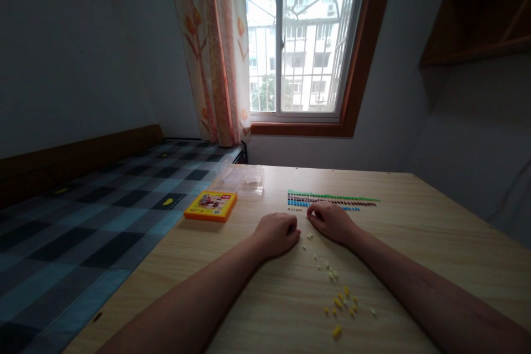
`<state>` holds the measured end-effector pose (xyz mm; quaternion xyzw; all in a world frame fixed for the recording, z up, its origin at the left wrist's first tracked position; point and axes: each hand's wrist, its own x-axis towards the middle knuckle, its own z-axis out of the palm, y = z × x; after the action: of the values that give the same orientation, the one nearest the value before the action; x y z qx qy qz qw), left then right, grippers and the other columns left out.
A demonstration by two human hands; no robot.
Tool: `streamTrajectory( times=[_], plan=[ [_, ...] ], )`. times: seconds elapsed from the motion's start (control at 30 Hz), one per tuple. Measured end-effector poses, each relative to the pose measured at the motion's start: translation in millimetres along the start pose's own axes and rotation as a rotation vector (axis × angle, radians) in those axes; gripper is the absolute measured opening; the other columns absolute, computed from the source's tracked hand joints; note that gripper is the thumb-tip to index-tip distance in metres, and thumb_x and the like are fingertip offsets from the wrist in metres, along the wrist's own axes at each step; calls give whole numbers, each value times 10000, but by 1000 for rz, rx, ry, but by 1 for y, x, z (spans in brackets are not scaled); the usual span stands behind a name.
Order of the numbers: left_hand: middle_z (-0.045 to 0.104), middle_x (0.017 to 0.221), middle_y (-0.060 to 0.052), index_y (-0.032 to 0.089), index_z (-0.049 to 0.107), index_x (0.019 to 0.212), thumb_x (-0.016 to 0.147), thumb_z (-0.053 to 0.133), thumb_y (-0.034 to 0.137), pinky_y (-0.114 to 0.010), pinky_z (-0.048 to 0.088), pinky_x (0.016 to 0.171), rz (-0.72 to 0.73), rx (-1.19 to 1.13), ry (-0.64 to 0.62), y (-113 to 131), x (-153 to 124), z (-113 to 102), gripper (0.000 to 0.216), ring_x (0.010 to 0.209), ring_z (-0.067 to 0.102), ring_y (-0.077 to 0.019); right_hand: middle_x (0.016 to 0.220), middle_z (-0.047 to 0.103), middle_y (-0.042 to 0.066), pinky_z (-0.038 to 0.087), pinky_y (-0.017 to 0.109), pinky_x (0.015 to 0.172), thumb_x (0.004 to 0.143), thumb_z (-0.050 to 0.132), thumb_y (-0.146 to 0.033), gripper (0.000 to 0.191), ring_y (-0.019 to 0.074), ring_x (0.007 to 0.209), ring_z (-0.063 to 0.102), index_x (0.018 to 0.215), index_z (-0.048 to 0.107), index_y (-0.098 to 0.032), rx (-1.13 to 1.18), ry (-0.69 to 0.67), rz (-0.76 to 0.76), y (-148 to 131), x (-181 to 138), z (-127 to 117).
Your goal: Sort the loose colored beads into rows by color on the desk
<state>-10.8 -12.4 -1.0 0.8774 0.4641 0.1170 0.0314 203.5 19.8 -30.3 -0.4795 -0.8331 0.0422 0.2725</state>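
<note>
My left hand (277, 232) rests on the wooden table (415, 232) with its fingers curled under; what they hold, if anything, is hidden. Just to its right, my right hand (329, 220) lies with fingertips pinched together at the near left end of several rows of small beads (332, 200), lined up in green, blue and dark red. Loose yellow and pale beads (338, 301) are scattered on the table between my forearms.
An orange flat box (211, 206) lies at the table's left edge, with a clear plastic box (244, 180) behind it. A bed with a checked cover (83, 221) adjoins the table's left side. Window and curtain stand behind; a shelf hangs at upper right.
</note>
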Motion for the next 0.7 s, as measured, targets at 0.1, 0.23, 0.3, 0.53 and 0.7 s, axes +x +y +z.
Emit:
streamTrajectory(
  times=[0.1,0.23,0.3,0.53,0.7],
  plan=[
    [690,824,-17,207,621,761,844,532,369,-280,359,615,3,3,5,-1,0,1,202,747,611,-170,711,617,3,358,254,659,854,544,-246,124,158,716,549,830,662,-218,-1,-4,4,0,0,0],
    [693,819,-16,217,626,764,840,527,371,-271,359,610,18,6,20,-2,1,2,198,730,600,-169,706,616,4,361,256,668,857,540,-247,127,158,716,550,834,661,-217,1,-10,1,-1,0,-1],
    [695,817,-21,220,637,774,838,525,372,-269,366,617,14,8,9,-2,0,2,200,729,598,-172,712,619,7,361,256,664,856,540,-250,129,159,715,551,835,663,-216,1,-13,7,-1,0,0],
    [693,764,-43,215,668,746,847,510,399,-274,376,611,2,45,-41,0,0,-2,263,731,623,-197,711,616,8,352,253,647,857,539,-256,136,159,709,545,828,665,-215,-2,-8,9,-1,0,-1],
    [699,772,-49,223,681,754,852,500,417,-277,384,623,6,63,-39,-1,0,0,282,725,620,-198,702,611,3,350,252,647,859,540,-254,129,158,700,540,828,661,-222,0,-3,-1,0,0,0]
  ],
)
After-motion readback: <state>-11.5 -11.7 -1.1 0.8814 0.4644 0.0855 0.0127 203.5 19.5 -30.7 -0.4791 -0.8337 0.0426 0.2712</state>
